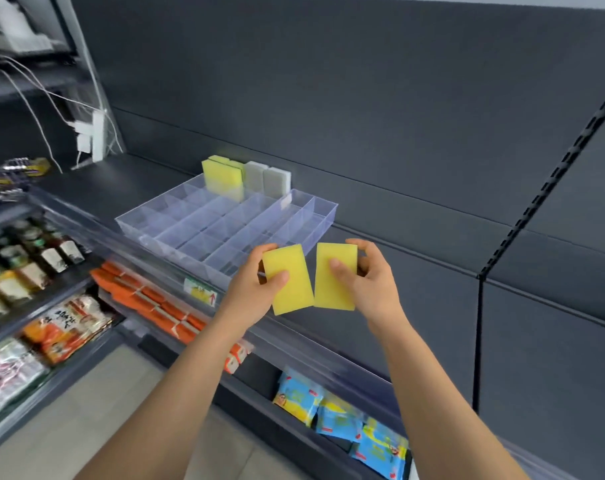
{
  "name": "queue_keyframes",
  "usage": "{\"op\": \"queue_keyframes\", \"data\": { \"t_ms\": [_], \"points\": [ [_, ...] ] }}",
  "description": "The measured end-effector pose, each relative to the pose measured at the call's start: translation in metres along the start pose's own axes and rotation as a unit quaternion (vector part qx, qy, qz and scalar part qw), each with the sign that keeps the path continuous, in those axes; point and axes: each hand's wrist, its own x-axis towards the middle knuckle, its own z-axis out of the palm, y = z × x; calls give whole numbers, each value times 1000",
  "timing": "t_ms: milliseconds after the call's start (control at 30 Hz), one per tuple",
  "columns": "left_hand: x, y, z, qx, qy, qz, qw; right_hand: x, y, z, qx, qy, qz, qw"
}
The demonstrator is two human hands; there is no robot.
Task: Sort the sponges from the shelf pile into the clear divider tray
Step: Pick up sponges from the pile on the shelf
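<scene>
Centrally, the left hand [251,282] grips one yellow sponge [290,285], thumb curled over its face and fingers behind. The right hand [370,278] grips a second yellow sponge [335,289] in the same way. Both are held upright, side by side, lower edges nearly touching, before the near right corner of the clear divider tray [176,230]. The tray rests on the dark shelf [121,178]. At its far end stand upright yellow sponges [221,174] and, beside them, grey-white sponges [268,180]. A shelf-edge label [200,291] shows a red arrow; its print is too blurred to read.
</scene>
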Motion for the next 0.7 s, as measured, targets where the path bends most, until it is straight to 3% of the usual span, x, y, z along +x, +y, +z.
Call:
{"op": "queue_keyframes", "data": {
  "t_ms": [700],
  "points": [
    [147, -39, -144, 0, 76, 4, 997, 164, -39, 164, 17, -57, -38, 998]
  ]
}}
